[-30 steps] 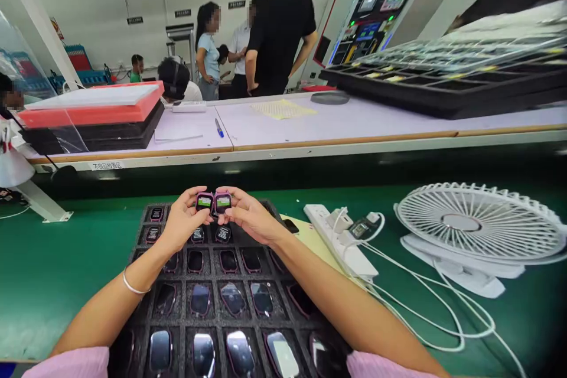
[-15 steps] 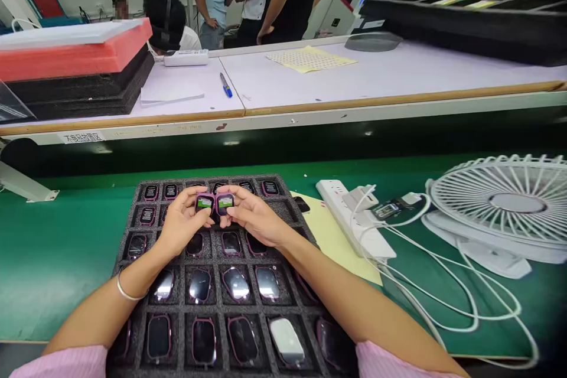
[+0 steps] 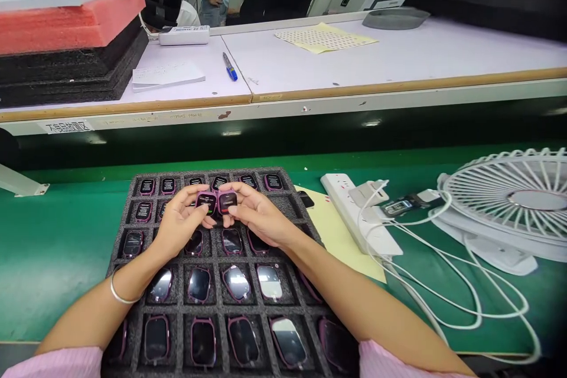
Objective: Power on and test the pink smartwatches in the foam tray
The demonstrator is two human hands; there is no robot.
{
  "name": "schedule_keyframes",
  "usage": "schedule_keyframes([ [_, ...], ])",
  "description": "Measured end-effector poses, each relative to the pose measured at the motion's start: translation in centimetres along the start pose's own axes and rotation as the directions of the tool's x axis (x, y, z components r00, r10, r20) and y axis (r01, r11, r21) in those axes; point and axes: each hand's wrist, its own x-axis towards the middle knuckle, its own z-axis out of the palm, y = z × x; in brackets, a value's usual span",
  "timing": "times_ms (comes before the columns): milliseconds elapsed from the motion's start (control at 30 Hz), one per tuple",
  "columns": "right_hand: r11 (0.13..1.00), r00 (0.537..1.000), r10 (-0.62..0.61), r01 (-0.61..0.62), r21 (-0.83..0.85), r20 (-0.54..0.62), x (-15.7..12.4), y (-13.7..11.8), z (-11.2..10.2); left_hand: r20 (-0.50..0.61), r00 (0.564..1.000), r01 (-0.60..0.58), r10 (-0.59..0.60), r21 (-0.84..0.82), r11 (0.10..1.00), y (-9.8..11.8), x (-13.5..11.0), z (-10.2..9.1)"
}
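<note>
Now we pinch one watch [image 3: 207, 196] in our left grip [image 3: 183, 215] and a second watch [image 3: 228, 199] in our right grip [image 3: 257, 212] above the foam tray [image 3: 221, 309]; both have lost their bright green display bands (so they seem to have moved on together).

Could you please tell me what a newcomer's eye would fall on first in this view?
Probably the purple-rimmed watch in the left hand and the second watch in the right hand, held side by side above the dark foam tray. Next might come the white fan at the right of the green bench, then the red foam slab at upper left.
</note>
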Motion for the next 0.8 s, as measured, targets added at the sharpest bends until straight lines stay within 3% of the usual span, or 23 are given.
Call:
schedule_keyframes([
  [400,0.98,0.99,0.115,-0.101,0.17,-0.076,0.2,0.6,-0.2,-0.022,0.986,0.159,-0.164,-0.149,0.976,-0.6,0.2,-0.1],
  [800,0.998,0.994,0.042,-0.036,0.059,-0.104,0.3,0.8,-0.2,-0.01,0.991,0.13,-0.132,-0.094,0.987,-0.6,0.2,-0.1],
])
